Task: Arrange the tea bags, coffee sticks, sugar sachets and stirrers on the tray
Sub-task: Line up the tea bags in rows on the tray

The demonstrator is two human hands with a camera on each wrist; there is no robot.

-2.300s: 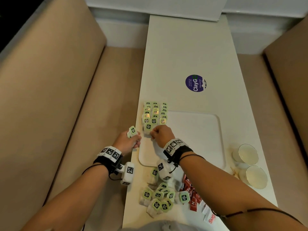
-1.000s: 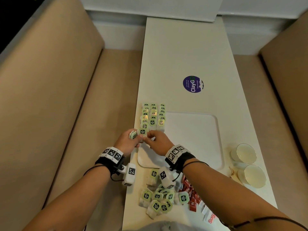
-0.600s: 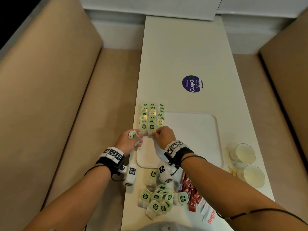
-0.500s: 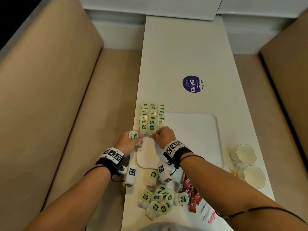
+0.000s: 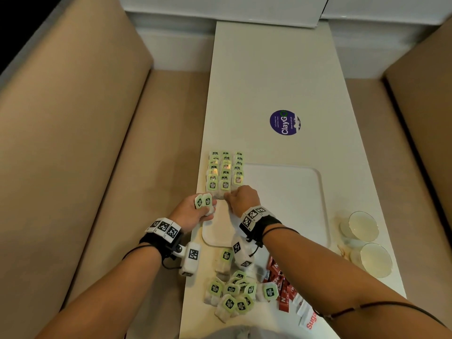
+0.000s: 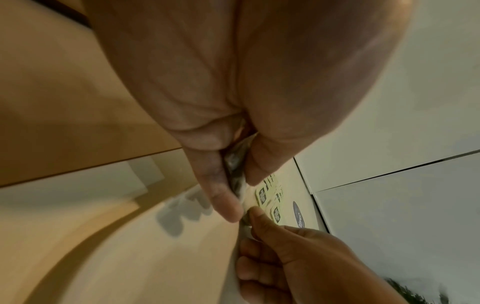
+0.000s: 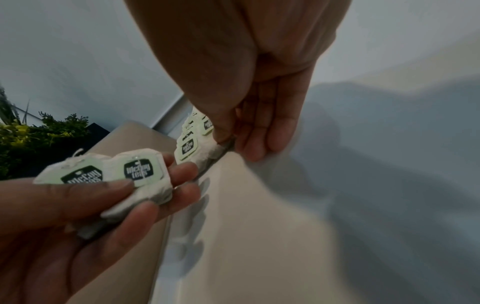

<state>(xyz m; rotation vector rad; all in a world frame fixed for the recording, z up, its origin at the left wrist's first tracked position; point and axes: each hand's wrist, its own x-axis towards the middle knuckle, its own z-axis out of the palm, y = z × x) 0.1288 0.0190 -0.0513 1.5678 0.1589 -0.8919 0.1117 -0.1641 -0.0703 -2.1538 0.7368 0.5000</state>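
A white tray lies on the table, with three rows of green-tagged tea bags laid along its left side. My right hand pinches the nearest tea bag of the middle row at its lower edge. The right wrist view shows the thumb and fingers of that right hand on this bag. My left hand hovers just left of the tray's edge and holds two more tea bags fanned between thumb and fingers, seen close as the held bags.
A loose pile of tea bags lies near the table's front edge, with red coffee sticks and sugar sachets to its right. Two cups stand right of the tray. A purple sticker is farther back. Beige benches flank the table.
My right hand took a tea bag from the left hand and set it at the near end of the middle row. The left hand drew back slightly, still holding bags.
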